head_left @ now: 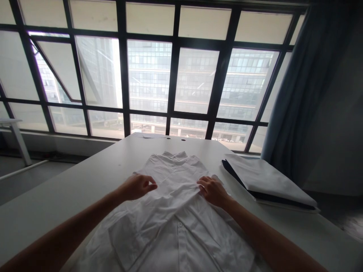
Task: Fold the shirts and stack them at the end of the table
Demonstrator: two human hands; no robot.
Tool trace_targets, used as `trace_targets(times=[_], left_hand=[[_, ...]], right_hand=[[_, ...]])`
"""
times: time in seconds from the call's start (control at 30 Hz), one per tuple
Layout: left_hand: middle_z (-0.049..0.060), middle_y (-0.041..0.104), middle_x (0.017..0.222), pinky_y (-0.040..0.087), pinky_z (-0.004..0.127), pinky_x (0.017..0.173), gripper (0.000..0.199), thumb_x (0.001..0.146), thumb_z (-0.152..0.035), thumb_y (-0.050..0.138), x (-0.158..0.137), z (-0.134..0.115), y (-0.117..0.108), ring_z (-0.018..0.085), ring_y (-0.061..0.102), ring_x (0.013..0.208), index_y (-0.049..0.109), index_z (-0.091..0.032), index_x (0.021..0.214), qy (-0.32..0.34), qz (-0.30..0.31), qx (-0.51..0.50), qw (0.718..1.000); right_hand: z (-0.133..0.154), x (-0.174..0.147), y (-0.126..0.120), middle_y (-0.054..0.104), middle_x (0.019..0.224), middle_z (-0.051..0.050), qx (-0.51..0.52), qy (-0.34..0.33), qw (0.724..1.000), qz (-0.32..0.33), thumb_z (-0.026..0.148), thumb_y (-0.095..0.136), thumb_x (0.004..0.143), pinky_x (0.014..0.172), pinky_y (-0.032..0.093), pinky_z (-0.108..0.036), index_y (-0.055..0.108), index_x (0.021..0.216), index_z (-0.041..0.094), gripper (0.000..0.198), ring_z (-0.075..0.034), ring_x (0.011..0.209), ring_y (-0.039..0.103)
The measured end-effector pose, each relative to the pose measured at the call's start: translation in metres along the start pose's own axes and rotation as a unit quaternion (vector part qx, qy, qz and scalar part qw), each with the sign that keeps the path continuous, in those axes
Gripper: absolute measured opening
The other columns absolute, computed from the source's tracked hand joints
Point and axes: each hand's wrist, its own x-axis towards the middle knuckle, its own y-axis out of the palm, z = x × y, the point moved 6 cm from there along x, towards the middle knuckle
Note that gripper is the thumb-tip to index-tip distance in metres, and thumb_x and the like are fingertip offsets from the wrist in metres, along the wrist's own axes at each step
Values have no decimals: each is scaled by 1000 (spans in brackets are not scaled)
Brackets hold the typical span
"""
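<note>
A white button-up shirt point(170, 204) lies spread on the table, its collar toward the far end and its lower part toward me. Loose creases run across its middle. My left hand point(138, 187) is at the shirt's left side, thumb and forefinger brought together in a pinch at the cloth. On the opposite side, my right hand point(212, 190) grips a bit of the shirt between thumb and fingers, and a fold runs down from there toward the button strip. The fingertips of both hands are partly hidden.
The long white table point(76, 189) reaches toward a large black-framed window point(149, 75). A stack of folded white and dark cloth point(269, 179) lies on its right side. A dark curtain point(297, 113) hangs at right, and another table point(17, 138) stands at far left.
</note>
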Motion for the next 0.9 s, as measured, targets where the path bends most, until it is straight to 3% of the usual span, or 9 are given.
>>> trace_targets(times=[0.07, 0.13, 0.3, 0.4, 0.5, 0.57, 0.63, 0.77, 0.9], left_hand=[[13, 67, 126, 44, 43, 103, 52, 94, -56, 49, 2, -23, 20, 30, 62, 116, 65, -23, 130, 116, -22, -7, 993], [10, 50, 148, 27, 45, 117, 58, 94, -57, 48, -2, -38, 46, 30, 41, 139, 52, -26, 143, 217, 35, -4, 976], [8, 20, 163, 11, 51, 121, 70, 95, -63, 40, -14, -40, 69, 33, 15, 150, 29, -29, 156, 274, 129, 24, 953], [12, 32, 159, 21, 54, 117, 75, 89, -70, 45, -18, -51, 63, 38, 29, 144, 40, -28, 151, 294, 122, 45, 947], [13, 57, 139, 33, 47, 112, 65, 91, -66, 46, -12, -64, 58, 32, 54, 126, 52, -26, 141, 285, 83, 21, 955], [13, 57, 138, 32, 44, 113, 61, 94, -61, 43, -7, -66, 58, 29, 52, 127, 50, -24, 142, 277, 60, 3, 959], [14, 45, 150, 24, 47, 118, 66, 94, -60, 43, -7, -63, 62, 31, 39, 140, 43, -23, 148, 278, 71, 6, 958], [11, 19, 163, 9, 55, 120, 73, 94, -64, 41, -19, -56, 67, 35, 13, 149, 29, -27, 156, 282, 140, 16, 949], [9, 18, 162, 7, 57, 119, 71, 94, -64, 41, -36, -62, 61, 37, 11, 149, 29, -30, 155, 302, 155, 11, 941]], right_hand=[[3, 0, 9, 60, 129, -13, 42, -9, 999, -7, 25, 47, 102, 101, 42, -38, 64, 128, 15, 32, -24, 118, 55], [3, -1, 21, 53, 138, -13, 74, -8, 997, 24, 30, 47, 103, 106, 41, -41, 60, 135, 16, 37, -26, 127, 49], [-2, 5, 22, 52, 140, -13, 99, 2, 989, 108, 32, 58, 97, 107, 41, -46, 62, 134, 18, 40, -31, 128, 49], [18, 17, 5, 60, 131, -12, 111, -5, 988, 104, 32, 61, 94, 103, 45, -44, 67, 127, 17, 37, -31, 118, 57], [57, 29, 2, 50, 142, -11, 152, -57, 984, 77, 37, 57, 96, 110, 38, -44, 55, 142, 17, 50, -30, 130, 47], [79, 35, 16, 40, 150, -8, 188, -109, 971, 96, 40, 46, 101, 116, 29, -43, 46, 149, 18, 52, -27, 139, 36], [83, 40, 35, 33, 154, -6, 207, -134, 960, 130, 42, 34, 105, 119, 21, -42, 41, 152, 19, 52, -24, 143, 28], [22, 54, 68, 19, 159, -5, 166, -66, 968, 179, 57, 30, 104, 121, 12, -43, 28, 157, 18, 66, -24, 147, 15], [-70, 64, 81, 13, 161, -5, 69, 100, 969, 217, 55, 27, 104, 120, 13, -46, 22, 159, 17, 66, -25, 148, 11]])
